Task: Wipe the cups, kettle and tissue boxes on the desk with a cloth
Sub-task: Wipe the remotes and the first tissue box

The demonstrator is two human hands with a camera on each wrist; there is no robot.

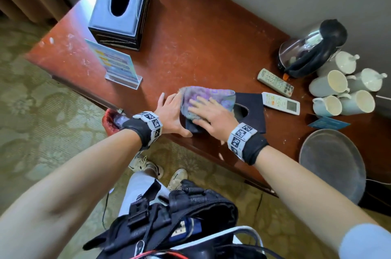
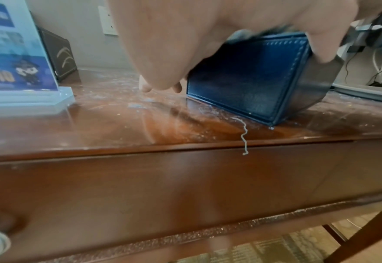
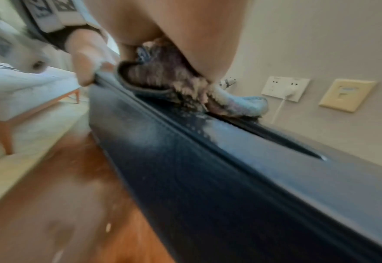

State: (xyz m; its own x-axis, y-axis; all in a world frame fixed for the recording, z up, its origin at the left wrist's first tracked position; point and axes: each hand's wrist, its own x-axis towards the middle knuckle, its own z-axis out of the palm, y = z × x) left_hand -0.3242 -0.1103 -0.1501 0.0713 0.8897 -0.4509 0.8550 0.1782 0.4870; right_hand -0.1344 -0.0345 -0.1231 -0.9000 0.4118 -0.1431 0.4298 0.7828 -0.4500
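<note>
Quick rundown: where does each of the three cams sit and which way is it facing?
Head: above, looking down at desk; both forearms, left hand, right hand, shoes show.
Left wrist: at desk edge, facing the wall; palm and thumb on the blue tissue box.
Right wrist: low along the box top; fingers on cloth, the left hand beyond.
Shared: box in all three views; cloth in head, right wrist.

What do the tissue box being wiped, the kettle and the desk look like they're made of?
Tissue box: probably dark blue faux leather; grained, stitched edges. Kettle: polished metal body, mirror reflections, black handle likely plastic. Desk: reddish-brown varnished wood or veneer, glossy, scuffed.
</note>
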